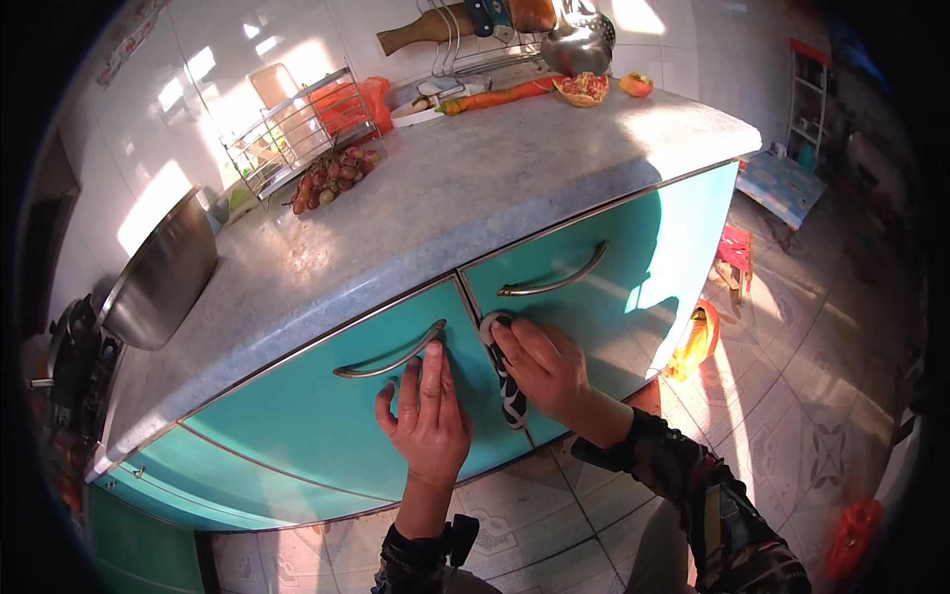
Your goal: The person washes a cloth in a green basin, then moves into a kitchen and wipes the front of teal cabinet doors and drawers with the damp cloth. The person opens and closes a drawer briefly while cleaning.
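My right hand (545,364) holds a black-and-white patterned cloth (510,393) against the seam between two teal cabinet doors, its fingertips at the cloth's upper end. The cloth hangs down along the seam. My left hand (427,419) is at the left door (297,423), palm towards it, its fingers raised and apart, with fingertips near the right end of the curved metal handle (390,364); whether they touch it is unclear. The right door's curved handle (557,278) is above my right hand, and no hand is on it.
The stone-patterned countertop (445,193) bears grapes (334,178), a wire rack (297,126), a large metal bowl (163,275), a carrot (497,96) and a cut pomegranate (582,89). An orange plastic bag (694,341) lies on the tiled floor beyond the cabinet's right end, near a small stool (733,256).
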A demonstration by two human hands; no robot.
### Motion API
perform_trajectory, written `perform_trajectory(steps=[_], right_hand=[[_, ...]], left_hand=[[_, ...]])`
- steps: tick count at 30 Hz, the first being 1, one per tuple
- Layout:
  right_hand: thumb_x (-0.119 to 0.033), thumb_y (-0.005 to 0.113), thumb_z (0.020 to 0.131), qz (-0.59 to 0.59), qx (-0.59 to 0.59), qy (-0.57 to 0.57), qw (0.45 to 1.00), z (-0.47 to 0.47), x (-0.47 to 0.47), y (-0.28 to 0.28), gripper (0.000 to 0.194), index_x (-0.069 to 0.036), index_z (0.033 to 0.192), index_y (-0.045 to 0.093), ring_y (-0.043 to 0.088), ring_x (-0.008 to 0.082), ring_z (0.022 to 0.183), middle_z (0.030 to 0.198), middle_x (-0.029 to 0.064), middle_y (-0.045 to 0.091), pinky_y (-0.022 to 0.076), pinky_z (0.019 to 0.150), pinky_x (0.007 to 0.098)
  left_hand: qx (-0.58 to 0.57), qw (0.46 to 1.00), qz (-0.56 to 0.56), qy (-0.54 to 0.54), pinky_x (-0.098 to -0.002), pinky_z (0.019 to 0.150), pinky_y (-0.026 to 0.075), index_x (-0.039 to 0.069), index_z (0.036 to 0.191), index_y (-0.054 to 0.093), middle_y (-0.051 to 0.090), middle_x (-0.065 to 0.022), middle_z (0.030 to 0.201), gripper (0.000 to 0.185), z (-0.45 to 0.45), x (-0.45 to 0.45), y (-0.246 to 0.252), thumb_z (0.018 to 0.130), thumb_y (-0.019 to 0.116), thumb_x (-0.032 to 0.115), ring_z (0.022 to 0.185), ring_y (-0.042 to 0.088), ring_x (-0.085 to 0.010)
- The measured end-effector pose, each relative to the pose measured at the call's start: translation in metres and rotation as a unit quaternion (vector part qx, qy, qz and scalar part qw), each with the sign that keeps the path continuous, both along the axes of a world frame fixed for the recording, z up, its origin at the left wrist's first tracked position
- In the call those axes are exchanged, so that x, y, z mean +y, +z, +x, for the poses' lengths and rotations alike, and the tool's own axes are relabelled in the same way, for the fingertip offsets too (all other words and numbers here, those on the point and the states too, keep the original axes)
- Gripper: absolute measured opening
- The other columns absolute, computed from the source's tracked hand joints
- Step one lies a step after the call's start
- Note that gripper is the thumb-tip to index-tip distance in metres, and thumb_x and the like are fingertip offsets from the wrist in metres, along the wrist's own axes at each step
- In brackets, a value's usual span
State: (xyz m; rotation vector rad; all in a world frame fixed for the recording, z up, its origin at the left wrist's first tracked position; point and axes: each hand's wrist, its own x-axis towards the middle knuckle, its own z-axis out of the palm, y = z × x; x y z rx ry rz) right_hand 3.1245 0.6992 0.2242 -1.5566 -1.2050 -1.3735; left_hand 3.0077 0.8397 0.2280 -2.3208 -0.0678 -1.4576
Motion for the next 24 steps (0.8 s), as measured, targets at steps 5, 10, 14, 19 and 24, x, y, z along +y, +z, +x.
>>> perform_trajectory(steps=[5,10,14,19,24], right_hand=[[0.001,0.07,0.073,-0.036,0.041,0.023,0.998,-0.002,-0.002,-0.002,0.038,0.002,0.111,0.067,0.061,0.0229,0.074,0.105,0.0105,0.057,0.0526,0.06,0.0325],[0.002,0.07,0.076,-0.006,0.023,0.027,0.999,-0.002,-0.003,0.004,0.035,0.003,0.111,0.066,0.061,0.0237,0.07,0.101,0.0101,0.059,0.0516,0.057,0.0316],[0.007,0.069,0.073,-0.028,0.029,0.065,0.997,0.001,-0.006,0.012,0.038,0.004,0.111,0.067,0.062,0.0244,0.071,0.101,0.0105,0.059,0.0514,0.058,0.0315],[-0.004,0.068,0.079,0.007,0.01,0.035,0.999,0.013,-0.001,0.005,0.03,0.001,0.109,0.067,0.057,0.0199,0.067,0.093,0.0074,0.057,0.0512,0.056,0.0307],[-0.004,0.069,0.08,-0.019,-0.032,0.007,0.999,0.008,-0.002,-0.004,0.031,0.0,0.111,0.065,0.056,0.0186,0.065,0.091,0.0047,0.056,0.0498,0.053,0.0291]], left_hand=[[0.015,1.0,0.003,0.012,-0.04,0.096,0.035,-0.001,0.13,0.058,0.048,-0.0055,0.147,0.05,-0.004,-0.002,0.0,0.081,0.05,0.001,0.114,0.055,-0.0213],[0.031,0.998,-0.052,-0.011,-0.0393,0.092,0.035,-0.003,0.132,0.055,0.048,-0.012,0.146,0.054,-0.01,-0.011,-0.013,0.078,0.051,0.001,0.109,0.057,-0.0234],[0.043,0.997,-0.057,-0.031,-0.0387,0.09,0.035,-0.002,0.131,0.056,0.049,-0.0122,0.146,0.056,-0.02,-0.015,-0.029,0.076,0.052,0.001,0.107,0.057,-0.0234],[0.06,0.995,-0.048,-0.056,-0.0371,0.09,0.035,-0.002,0.131,0.057,0.051,-0.011,0.144,0.056,-0.032,-0.019,-0.052,0.075,0.054,0.0,0.105,0.058,-0.022],[0.084,0.995,-0.042,-0.025,-0.0362,0.089,0.035,-0.002,0.129,0.058,0.052,-0.0108,0.143,0.056,-0.059,-0.013,-0.059,0.072,0.056,-0.001,0.105,0.058,-0.0214]])
